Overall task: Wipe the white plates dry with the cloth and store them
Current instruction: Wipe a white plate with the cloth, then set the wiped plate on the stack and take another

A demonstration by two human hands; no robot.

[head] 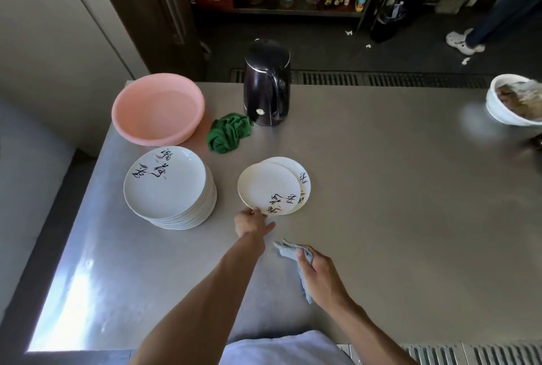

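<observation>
A tall stack of white plates (167, 185) with black brush lettering stands at the left of the steel table (396, 203). To its right lies a small pile of two or three white plates (268, 185), slightly fanned. My left hand (252, 222) pinches the near rim of the top plate of that small pile. My right hand (318, 272) grips a crumpled light blue cloth (289, 250) just above the table, nearer to me and right of the left hand.
A pink plastic basin (158, 108) sits at the far left, a crumpled green cloth (228, 133) and a dark electric kettle (267, 86) behind the plates. A white bowl (510, 103) with food is at the far right edge. Another person's leg and shoe (465, 42) are on the floor beyond.
</observation>
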